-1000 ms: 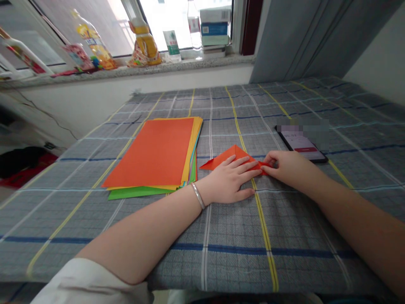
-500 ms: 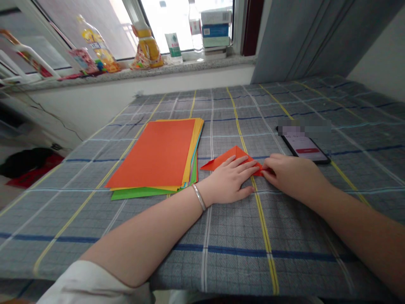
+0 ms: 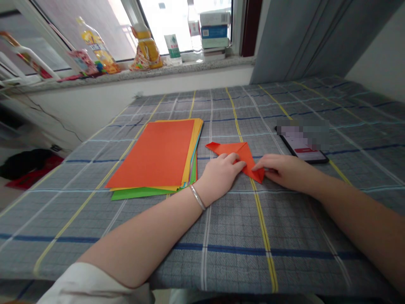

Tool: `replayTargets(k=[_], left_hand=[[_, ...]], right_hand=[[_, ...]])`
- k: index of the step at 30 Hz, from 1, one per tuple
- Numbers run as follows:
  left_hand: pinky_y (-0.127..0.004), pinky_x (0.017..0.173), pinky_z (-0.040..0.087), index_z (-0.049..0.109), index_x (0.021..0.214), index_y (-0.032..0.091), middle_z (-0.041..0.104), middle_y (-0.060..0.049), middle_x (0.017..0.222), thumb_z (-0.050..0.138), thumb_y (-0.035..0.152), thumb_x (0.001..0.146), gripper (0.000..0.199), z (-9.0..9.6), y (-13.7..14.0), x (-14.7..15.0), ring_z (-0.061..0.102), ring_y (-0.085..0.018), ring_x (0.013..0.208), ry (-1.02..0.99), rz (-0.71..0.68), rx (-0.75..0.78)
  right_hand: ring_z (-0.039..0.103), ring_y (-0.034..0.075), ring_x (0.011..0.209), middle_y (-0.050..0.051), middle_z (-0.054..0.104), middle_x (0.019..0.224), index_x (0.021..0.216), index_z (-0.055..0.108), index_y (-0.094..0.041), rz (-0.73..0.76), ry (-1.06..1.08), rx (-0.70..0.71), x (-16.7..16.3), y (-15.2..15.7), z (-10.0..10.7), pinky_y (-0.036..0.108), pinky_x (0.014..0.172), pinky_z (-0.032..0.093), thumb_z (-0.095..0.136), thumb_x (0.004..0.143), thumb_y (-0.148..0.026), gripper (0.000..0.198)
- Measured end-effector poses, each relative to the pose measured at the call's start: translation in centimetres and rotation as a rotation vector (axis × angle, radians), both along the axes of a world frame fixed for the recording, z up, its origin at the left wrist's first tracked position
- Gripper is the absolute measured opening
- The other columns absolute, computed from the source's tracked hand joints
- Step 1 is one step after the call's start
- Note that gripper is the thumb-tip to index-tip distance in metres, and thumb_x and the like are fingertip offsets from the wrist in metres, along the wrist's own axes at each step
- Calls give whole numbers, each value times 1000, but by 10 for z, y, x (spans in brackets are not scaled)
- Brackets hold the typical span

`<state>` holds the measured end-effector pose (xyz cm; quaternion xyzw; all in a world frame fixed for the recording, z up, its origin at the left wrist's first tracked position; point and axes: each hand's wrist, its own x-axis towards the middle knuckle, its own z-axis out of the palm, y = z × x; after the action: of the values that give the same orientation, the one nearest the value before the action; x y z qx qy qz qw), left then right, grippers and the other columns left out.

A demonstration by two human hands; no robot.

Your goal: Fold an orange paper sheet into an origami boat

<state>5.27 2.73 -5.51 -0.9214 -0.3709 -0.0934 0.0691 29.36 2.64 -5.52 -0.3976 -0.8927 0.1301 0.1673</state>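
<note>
A folded orange sheet of paper (image 3: 236, 148) lies on the checked cloth, roughly triangular, with a small folded flap at its left tip and another at its lower right corner. My left hand (image 3: 220, 175), a silver bangle at its wrist, has its fingers curled over the paper's near edge, thumb and fingertips closed on it. At the lower right corner my right hand (image 3: 280, 171) pinches the folded flap between thumb and fingers. Part of the paper is hidden under the left hand.
A stack of coloured paper (image 3: 155, 154), orange on top, lies to the left. A phone (image 3: 300, 147) with a lit screen rests at the right. Bottles, a white-green tube (image 3: 173, 47) and stacked boxes (image 3: 215, 31) stand on the windowsill (image 3: 190, 65).
The orange paper has turned clockwise, its left tip rising and its right corner dropping. My left hand's fingers have gone from lying flat to curled; my right hand stays at the right corner.
</note>
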Motion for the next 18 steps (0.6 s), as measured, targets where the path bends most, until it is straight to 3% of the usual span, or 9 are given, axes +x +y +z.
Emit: replayTargets(k=[3,8,10,13,18], left_hand=[[-34,86,53,62,120,18,60,-9,119,45,21,97,29,-6,6,-1,62,-20,102,-164,-55,-79],[-32,99,50,65,111,14,60,-10,121,47,25,97,25,-5,10,-3,60,-17,110,-311,-252,-267],[-32,101,48,65,109,14,60,-10,120,48,22,96,22,-2,9,-5,59,-17,112,-322,-307,-311],[-34,98,49,65,103,16,62,-9,115,52,22,94,18,4,7,-8,60,-18,109,-314,-282,-336],[-40,101,44,70,97,20,68,-5,109,66,42,88,24,8,10,-17,62,-21,108,-218,-282,-296]], right_hand=[[65,21,86,3,71,94,93,73,-27,33,-70,105,-6,-4,3,32,73,46,56,87,-20,19],[61,23,89,6,69,93,86,74,-26,74,-92,240,-23,-12,2,36,76,45,59,90,-27,15],[60,23,89,5,70,91,85,73,-26,69,-56,206,-27,-13,0,36,78,45,61,89,-27,13],[61,21,87,4,70,87,85,71,-25,45,-15,123,-29,-12,-3,36,79,46,62,88,-27,10],[62,20,85,3,70,87,81,68,-24,13,52,59,-28,-7,-6,36,81,46,62,88,-27,10]])
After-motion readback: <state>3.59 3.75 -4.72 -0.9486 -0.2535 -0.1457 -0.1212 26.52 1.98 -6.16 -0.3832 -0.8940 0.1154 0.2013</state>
